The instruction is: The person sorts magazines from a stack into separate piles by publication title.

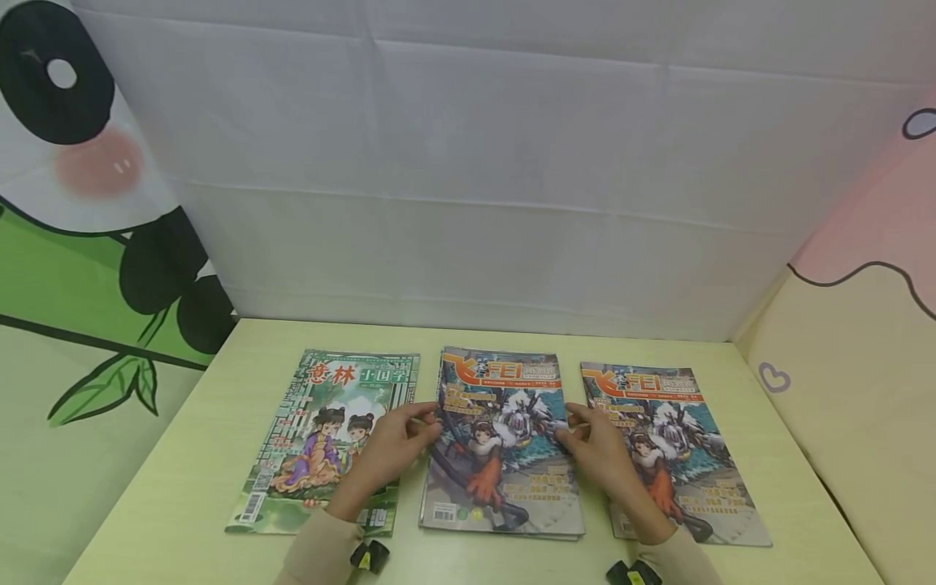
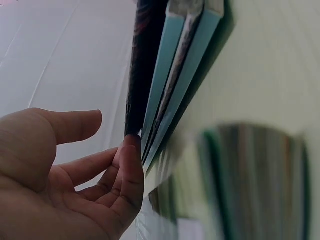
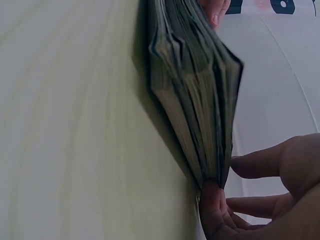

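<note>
In the head view a stack of magazines (image 1: 504,455) with an orange-titled cover lies in the middle, between my two hands. My left hand (image 1: 395,443) is at its left edge. The left wrist view shows its fingertips (image 2: 131,150) touching the spines, the thumb held away from them. At the opposite side is my right hand (image 1: 600,451). Its fingertips (image 3: 212,192) meet the page edges in the right wrist view, and the thumb tip comes right up to the top cover. Several magazines make up this stack.
To the left lies a green-covered magazine pile (image 1: 322,455), partly behind my left hand. On the right is another pile (image 1: 687,455) with the same orange-titled cover, overlapped by my right forearm. All rest on a pale table (image 1: 175,455) before a white cloth backdrop (image 1: 497,187).
</note>
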Tool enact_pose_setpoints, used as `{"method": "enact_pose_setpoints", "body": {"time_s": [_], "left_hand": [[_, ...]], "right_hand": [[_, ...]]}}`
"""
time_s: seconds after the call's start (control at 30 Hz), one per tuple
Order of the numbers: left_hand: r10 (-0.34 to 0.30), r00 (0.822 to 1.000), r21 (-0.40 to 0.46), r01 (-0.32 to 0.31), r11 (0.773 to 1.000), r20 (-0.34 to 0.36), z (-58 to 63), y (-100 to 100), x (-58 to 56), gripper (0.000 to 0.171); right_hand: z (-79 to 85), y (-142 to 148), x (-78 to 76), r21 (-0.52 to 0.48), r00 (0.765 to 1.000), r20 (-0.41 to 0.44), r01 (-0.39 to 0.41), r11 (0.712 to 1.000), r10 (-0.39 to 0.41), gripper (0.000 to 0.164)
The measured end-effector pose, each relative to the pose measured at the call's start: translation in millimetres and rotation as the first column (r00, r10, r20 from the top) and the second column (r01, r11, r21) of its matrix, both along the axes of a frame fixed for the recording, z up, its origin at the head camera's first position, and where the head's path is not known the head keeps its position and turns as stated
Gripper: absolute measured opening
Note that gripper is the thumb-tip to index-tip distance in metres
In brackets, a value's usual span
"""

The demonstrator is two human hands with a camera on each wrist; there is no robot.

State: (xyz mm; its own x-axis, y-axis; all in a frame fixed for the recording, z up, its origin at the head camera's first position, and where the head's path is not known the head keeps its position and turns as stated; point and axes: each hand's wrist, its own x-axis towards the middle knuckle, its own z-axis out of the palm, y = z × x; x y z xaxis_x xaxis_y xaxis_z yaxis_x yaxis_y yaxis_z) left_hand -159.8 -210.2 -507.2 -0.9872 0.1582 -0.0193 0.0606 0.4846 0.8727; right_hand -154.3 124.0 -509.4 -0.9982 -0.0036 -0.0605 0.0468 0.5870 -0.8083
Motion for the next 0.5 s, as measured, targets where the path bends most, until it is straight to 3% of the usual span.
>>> {"method": "enact_pose_setpoints", "body": {"time_s": [0.5], "left_hand": [[-0.023, 0.999, 0.046, 0.021, 0.999, 0.024, 2.4, 4.7, 2.7, 0.046]], "right_hand": [[0.8, 6.9, -1.4, 0.014, 0.999, -0.034, -0.034, 0.999, 0.035, 0.048]]}}
